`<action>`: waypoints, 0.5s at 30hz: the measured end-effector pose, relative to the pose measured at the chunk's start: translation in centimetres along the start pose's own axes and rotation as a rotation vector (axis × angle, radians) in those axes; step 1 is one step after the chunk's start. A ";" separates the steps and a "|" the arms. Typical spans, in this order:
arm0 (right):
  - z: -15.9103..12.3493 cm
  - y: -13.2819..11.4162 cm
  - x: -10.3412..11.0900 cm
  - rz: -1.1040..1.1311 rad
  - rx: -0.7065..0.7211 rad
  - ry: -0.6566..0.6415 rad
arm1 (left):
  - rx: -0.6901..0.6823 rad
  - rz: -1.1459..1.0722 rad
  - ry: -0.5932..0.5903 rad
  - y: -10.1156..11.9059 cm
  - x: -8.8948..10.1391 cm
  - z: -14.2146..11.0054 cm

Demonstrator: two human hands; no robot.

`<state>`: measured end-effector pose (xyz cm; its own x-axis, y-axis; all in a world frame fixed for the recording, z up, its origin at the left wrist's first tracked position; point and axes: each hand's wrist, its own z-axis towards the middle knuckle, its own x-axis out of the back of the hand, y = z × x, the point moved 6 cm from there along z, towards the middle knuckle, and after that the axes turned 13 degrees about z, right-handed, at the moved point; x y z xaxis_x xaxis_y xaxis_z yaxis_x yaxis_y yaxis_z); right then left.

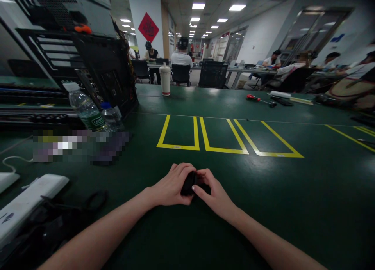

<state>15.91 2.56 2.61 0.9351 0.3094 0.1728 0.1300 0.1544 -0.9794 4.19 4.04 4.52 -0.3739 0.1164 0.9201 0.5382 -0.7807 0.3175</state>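
Both my hands meet over a small black object on the dark green table, just in front of me. My left hand curls its fingers round the object's left side. My right hand pinches its right side with fingertips pressed together. Most of the object is hidden by my fingers, so I cannot make out what it is. Three yellow taped boxes lie on the table a little beyond my hands.
Two plastic water bottles and a black rack of equipment stand at the left. A white device and black cables lie near left. A white tumbler and a red-handled tool sit farther back. People sit at distant desks.
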 end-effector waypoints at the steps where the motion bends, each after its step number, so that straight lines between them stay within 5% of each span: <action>1: -0.1 -0.1 -0.1 -0.006 0.007 -0.014 | -0.003 -0.001 -0.003 0.0 0.0 0.0; 9: -0.4 -1.3 0.3 -0.099 0.142 0.026 | -0.007 0.019 0.001 0.1 0.0 0.1; 15: 0.0 -0.2 0.1 0.051 -0.005 0.015 | -0.010 0.029 0.006 0.0 0.1 0.0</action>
<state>15.94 2.60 2.83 0.9455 0.3022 0.1208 0.0835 0.1337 -0.9875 4.20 4.02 4.60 -0.3629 0.0896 0.9275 0.5416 -0.7897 0.2882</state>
